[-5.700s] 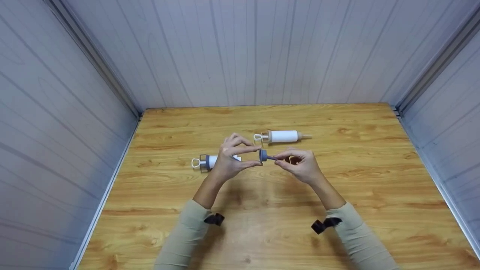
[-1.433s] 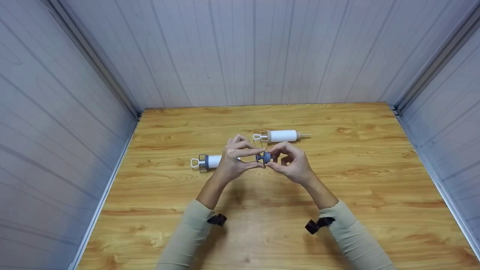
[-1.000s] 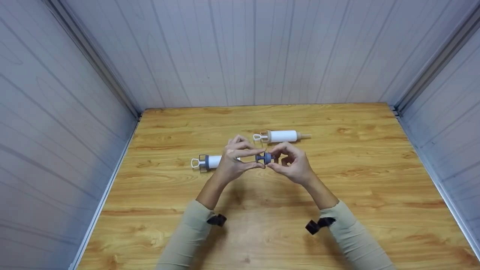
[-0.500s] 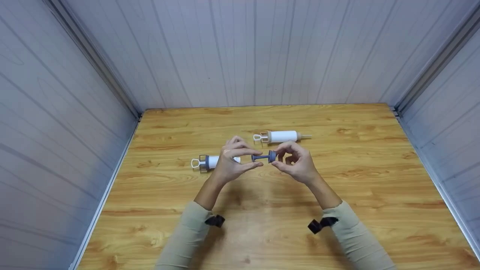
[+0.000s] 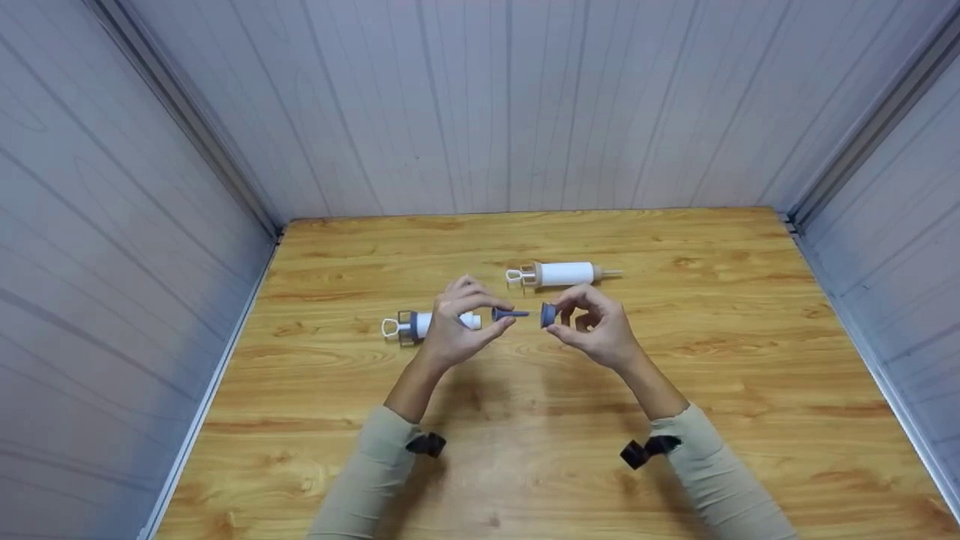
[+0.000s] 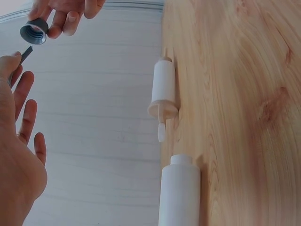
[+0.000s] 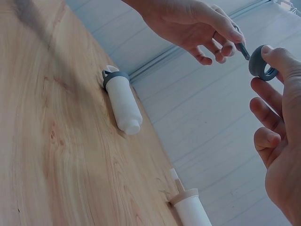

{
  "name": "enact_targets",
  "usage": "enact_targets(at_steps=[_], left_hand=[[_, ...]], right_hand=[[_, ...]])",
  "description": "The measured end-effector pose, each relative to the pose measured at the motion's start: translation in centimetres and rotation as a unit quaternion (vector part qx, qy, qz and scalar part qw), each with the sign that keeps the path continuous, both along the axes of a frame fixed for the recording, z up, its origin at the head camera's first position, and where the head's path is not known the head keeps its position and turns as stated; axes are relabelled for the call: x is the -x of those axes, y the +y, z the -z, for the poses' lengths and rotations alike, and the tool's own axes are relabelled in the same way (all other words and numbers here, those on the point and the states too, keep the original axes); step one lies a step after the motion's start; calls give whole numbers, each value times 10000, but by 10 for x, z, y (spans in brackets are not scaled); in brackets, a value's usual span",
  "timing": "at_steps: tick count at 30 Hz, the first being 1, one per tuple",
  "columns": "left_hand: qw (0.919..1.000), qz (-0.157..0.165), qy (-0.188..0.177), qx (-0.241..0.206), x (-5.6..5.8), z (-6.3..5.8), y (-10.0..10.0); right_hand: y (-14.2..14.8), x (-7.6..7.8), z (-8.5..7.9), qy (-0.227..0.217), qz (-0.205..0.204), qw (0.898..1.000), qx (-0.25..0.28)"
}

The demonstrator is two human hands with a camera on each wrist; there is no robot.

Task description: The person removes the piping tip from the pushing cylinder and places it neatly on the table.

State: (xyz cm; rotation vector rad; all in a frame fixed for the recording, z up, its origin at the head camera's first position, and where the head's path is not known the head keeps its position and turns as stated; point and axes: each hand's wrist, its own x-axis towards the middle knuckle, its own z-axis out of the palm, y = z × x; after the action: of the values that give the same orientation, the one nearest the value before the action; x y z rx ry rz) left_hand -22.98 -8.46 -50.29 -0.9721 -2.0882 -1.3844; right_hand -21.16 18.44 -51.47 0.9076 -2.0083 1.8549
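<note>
Between thumb and fingertips my left hand (image 5: 459, 322) pinches a slim blue-grey nozzle (image 5: 511, 313), wide at the hand end, its narrow tip pointing right. Facing it, my right hand (image 5: 598, 328) pinches a blue-grey screw cap (image 5: 548, 315) by its edge. A small gap separates nozzle tip and cap. Threads show inside the cap (image 6: 34, 32) in the left wrist view. Behind my left hand lies a white syringe-like barrel (image 5: 424, 324) with a blue-grey collar and white pull handle; its bare neck (image 7: 131, 127) shows in the right wrist view.
Farther back on the wooden table (image 5: 525, 465) lies a second white syringe-like barrel (image 5: 566, 274) with beige fittings and a thin nozzle pointing right. Pale panel walls (image 5: 480, 105) enclose the table at the back and both sides.
Earlier my left hand held the cap and my right the nozzle's tip. Later the nozzle stuck through the cap; now the left hand has drawn it out leftward, the cap staying in my right.
</note>
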Motion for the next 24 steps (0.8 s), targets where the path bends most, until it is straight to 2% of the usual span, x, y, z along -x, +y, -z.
enact_targets(at_steps=[12, 24], left_hand=[[9992, 26, -270, -297, 1, 9, -12], [9986, -6, -430, -322, 5, 12, -11]], right_hand=[[12, 0, 8, -74, 50, 10000, -26], [28, -1, 18, -290, 281, 9990, -178]])
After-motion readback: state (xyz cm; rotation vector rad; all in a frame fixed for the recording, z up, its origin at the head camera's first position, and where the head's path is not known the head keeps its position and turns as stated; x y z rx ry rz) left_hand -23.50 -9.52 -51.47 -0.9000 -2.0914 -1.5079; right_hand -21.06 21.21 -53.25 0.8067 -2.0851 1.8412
